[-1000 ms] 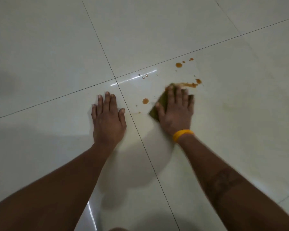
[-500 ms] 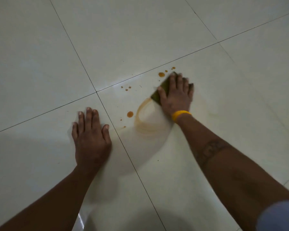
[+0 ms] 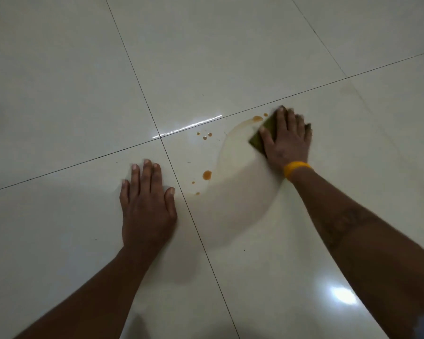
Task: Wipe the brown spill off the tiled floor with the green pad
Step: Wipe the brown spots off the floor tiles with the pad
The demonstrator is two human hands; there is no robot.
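My right hand (image 3: 285, 140), with a yellow band at the wrist, presses flat on the green pad (image 3: 261, 137), of which only the left edge shows. Brown drops (image 3: 206, 175) lie on the tiled floor (image 3: 206, 57) between my hands, with smaller brown specks (image 3: 207, 136) farther off and a brown blot (image 3: 257, 118) just left of the pad's far corner. A faint brown smear (image 3: 224, 148) curves from that blot down toward the drops. My left hand (image 3: 147, 199) rests flat on the floor, fingers apart, holding nothing.
Dark grout lines (image 3: 160, 136) cross just beyond my left hand. Light glares off the glossy tiles at a streak (image 3: 189, 126) near the crossing and a bright spot (image 3: 343, 296) by my right forearm.
My right hand has slid the pad away from me and to the right, leaving a curved brown smear. My left hand has stayed flat on the floor.
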